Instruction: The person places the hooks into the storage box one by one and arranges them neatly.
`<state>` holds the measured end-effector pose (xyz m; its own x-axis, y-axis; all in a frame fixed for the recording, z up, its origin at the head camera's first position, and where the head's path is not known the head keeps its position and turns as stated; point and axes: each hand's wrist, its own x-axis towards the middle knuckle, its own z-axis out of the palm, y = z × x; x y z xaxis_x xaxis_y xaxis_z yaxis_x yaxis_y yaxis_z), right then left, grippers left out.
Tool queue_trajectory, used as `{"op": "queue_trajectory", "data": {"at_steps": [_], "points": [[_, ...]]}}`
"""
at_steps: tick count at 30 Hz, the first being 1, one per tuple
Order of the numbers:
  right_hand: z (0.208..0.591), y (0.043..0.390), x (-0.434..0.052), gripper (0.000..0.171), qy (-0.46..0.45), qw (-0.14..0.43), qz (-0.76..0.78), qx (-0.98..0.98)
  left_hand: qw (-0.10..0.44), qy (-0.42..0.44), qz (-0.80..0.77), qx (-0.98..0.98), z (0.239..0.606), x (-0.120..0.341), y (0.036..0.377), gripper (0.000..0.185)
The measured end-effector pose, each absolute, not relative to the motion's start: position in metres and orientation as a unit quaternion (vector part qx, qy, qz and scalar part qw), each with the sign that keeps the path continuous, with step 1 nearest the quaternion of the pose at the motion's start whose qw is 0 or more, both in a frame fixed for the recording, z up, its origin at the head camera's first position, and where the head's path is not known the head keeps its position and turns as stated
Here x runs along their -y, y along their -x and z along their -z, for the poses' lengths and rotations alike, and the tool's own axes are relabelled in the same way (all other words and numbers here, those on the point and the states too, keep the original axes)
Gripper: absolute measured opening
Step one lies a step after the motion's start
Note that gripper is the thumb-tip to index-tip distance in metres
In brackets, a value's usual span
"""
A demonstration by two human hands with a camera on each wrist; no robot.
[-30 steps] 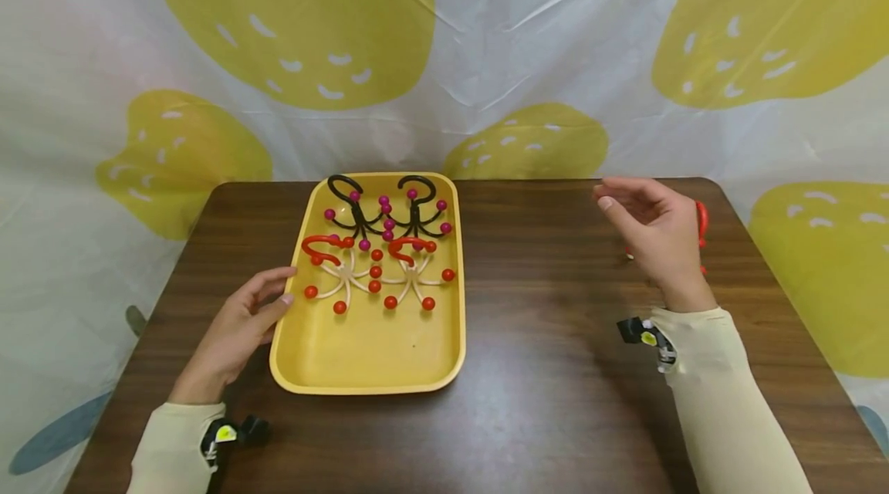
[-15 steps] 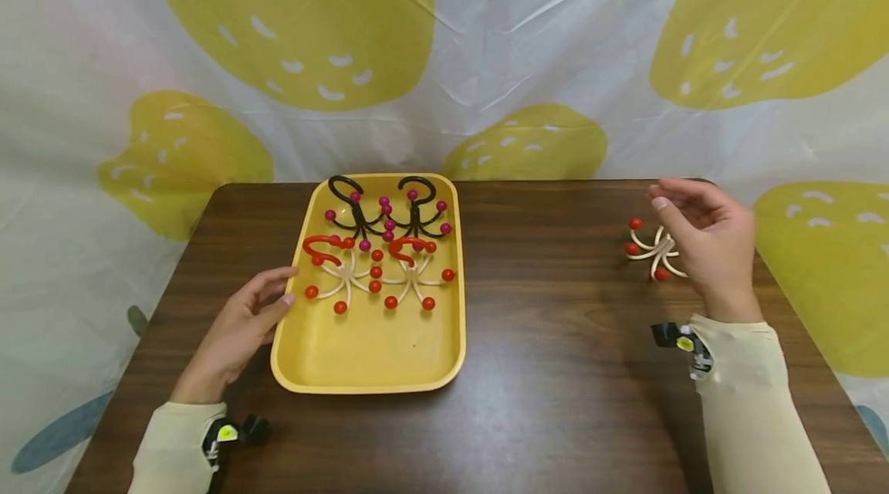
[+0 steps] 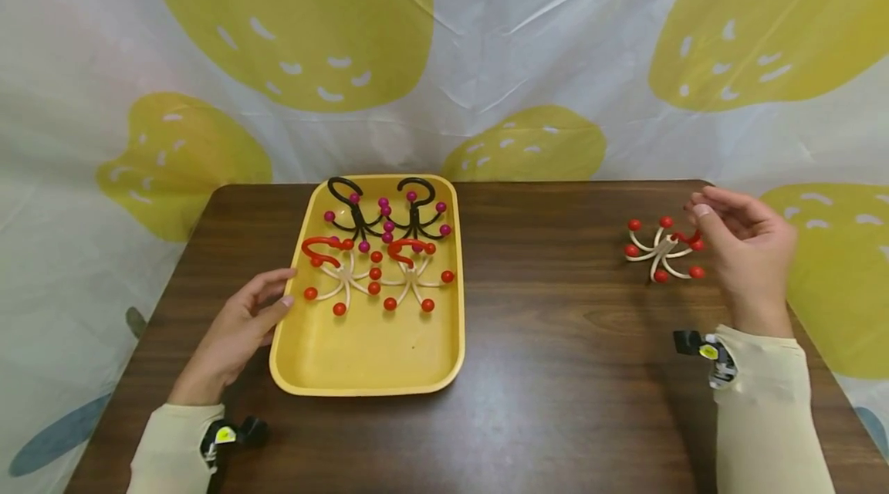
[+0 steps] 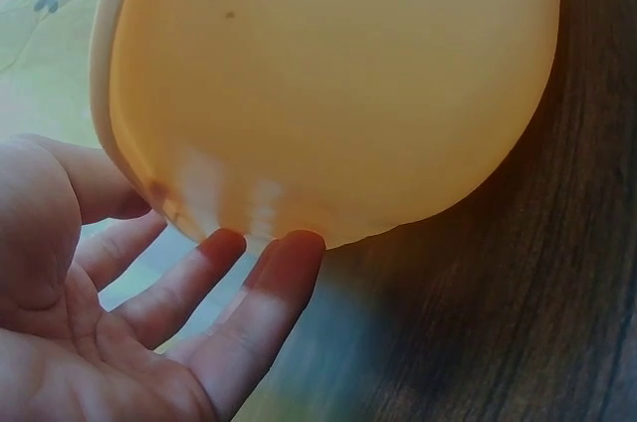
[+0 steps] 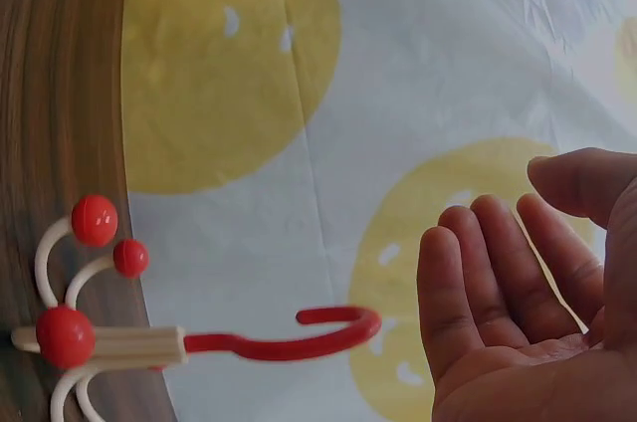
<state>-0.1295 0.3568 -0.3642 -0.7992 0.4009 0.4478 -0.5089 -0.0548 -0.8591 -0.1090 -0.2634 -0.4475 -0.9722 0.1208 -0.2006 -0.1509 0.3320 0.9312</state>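
Note:
My left hand [image 3: 236, 332] rests against the left side of the yellow tray [image 3: 368, 387], its relaxed fingertips right at the rim. In the left wrist view, several fingertips [image 4: 299, 243] touch the tray's wall. At the right, my right hand [image 3: 753, 262] hovers with loosely bent fingers and nothing in them. Beside it on the table stands a white multi-arm hook hanger [image 3: 663, 248] with red ball tips; its red hook [image 5: 299, 345] points toward that hand, apart from the fingers in the right wrist view. The hand partly covers the hook in the head view.
Inside the tray lie two black hook hangers [image 3: 415, 218] with magenta balls at the far end and two white ones [image 3: 412, 275] with red balls and red hooks nearer. The dark wooden table [image 3: 542, 370] meets a lemon-print cloth [image 3: 500, 31] behind.
My right hand has moved right across the white hanger and away from over it, uncovering its arms and balls. The left hand and the tray have stayed in place.

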Motion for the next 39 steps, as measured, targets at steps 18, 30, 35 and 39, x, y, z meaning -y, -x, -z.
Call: {"op": "queue_trajectory", "data": {"at_steps": [18, 30, 35, 39], "points": [[0.378, 0.143, -0.38, 0.026, 0.075, 0.342, -0.622, 0.701, 0.118, 0.014, -0.577, -0.808, 0.448, 0.262, 0.108, 0.055], [0.392, 0.142, -0.385, 0.033, 0.112, 0.301, -0.641, 0.697, 0.118, 0.006, -0.585, -0.802, 0.445, 0.264, 0.109, 0.056], [0.395, 0.144, -0.385, 0.034, 0.144, 0.27, -0.636, 0.709, 0.122, 0.01, -0.587, -0.8, 0.445, 0.265, 0.108, 0.057], [0.397, 0.145, -0.386, 0.032, 0.154, 0.27, -0.627, 0.715, 0.123, 0.01, -0.589, -0.799, 0.444, 0.264, 0.108, 0.056]]}}
